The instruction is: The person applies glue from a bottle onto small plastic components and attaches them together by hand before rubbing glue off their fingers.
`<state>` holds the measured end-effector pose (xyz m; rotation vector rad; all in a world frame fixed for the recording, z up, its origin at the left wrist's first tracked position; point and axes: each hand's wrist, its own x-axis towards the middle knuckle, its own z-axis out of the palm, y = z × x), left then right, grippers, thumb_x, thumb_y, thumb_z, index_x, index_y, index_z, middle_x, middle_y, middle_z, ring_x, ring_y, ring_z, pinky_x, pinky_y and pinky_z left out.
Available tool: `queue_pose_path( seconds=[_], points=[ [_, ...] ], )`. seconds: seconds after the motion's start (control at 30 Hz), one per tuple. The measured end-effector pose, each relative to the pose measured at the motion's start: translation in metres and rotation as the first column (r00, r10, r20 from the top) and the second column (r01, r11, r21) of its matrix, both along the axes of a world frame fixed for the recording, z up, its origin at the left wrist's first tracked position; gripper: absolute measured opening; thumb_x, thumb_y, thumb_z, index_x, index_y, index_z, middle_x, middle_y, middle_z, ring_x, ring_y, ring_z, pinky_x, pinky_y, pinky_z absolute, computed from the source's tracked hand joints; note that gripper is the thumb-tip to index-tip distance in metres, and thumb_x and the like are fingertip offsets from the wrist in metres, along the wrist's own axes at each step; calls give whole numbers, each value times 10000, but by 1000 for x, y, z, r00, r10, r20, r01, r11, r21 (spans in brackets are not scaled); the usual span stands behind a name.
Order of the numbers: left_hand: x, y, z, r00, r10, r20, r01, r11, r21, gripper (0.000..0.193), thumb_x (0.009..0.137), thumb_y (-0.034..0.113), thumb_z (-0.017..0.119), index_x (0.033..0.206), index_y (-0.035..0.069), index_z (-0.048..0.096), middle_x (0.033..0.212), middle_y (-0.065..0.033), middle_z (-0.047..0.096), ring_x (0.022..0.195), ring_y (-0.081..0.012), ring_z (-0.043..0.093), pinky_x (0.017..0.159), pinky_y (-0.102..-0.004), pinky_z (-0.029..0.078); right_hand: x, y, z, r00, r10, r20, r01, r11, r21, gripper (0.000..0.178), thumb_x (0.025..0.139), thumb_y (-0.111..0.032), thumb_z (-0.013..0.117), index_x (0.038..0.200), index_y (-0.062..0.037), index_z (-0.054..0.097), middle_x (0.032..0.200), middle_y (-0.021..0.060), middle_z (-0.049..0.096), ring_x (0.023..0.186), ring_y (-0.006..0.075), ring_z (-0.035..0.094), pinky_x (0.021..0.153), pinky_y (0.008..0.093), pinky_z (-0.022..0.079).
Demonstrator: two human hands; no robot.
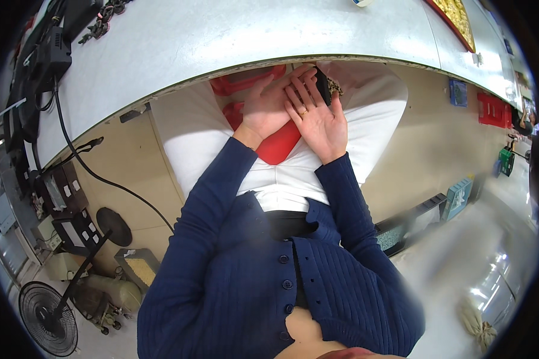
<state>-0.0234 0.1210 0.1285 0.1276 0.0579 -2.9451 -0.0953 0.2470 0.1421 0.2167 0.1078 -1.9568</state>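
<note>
My left hand (266, 110) is palm up over my lap, fingers stretched out and partly behind the right hand's fingertips. My right hand (320, 122) also lies palm up, with its fingers apart and a ring on one of them. The two hands touch or overlap at the fingers, and neither holds anything. Just beyond the right fingers is a dark flat thing (323, 87) beside a small patterned piece (335, 90); what they are, I cannot tell. Red plastic (279, 146) shows between my white-trousered legs, below the hands.
The pale worktable (251, 33) edge runs just past my hands. A tray of yellowish pieces (455, 21) sits at its far right. A black cable (96, 167) hangs at left above a fan (48, 317). A red crate (494, 110) stands on the floor at right.
</note>
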Motion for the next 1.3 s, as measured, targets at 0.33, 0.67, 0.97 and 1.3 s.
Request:
queue_pose_path(
  seconds=[0.33, 0.67, 0.97, 1.3],
  points=[
    [10, 3, -40, 988, -109, 113, 106, 994, 34, 707, 969, 464, 387, 1452, -31, 236, 1497, -185, 295, 1373, -306, 308, 1137, -394, 243, 11, -1, -10, 994, 7, -113, -7, 1000, 4, 651, 972, -456, 381, 1442, -14, 290, 1494, 173, 311, 1380, 306, 297, 1136, 431, 238],
    [6, -11, -24, 980, -133, -146, 172, 940, 296, 610, 963, 436, 413, 1372, -16, 404, 1369, -123, 467, 1291, -240, 408, 1080, -352, 328, 6, -13, -25, 987, 21, -157, -45, 988, -149, 577, 1009, -348, 242, 1433, 42, 267, 1494, 210, 291, 1367, 341, 315, 1157, 440, 224],
    [15, 7, -4, 930, 138, 341, 274, 357, -893, 501, 998, 286, 390, 1427, 31, 343, 1412, -215, 430, 1275, -375, 431, 1055, -394, 328, 5, -13, -60, 841, -29, -540, 342, 802, 490, 432, 967, -161, 329, 1339, 41, 414, 1368, 183, 478, 1262, 302, 463, 1070, 422, 363],
    [27, -21, -47, 775, 458, 436, 154, 532, -833, 407, 979, 134, 487, 1365, 27, 415, 1137, -134, 603, 1069, -201, 578, 952, -328, 474, 8, -53, 65, 795, -78, -602, 238, 952, 191, 504, 1002, -401, 346, 1369, -61, 405, 1394, 107, 448, 1308, 291, 379, 1111, 462, 259]
  ],
)
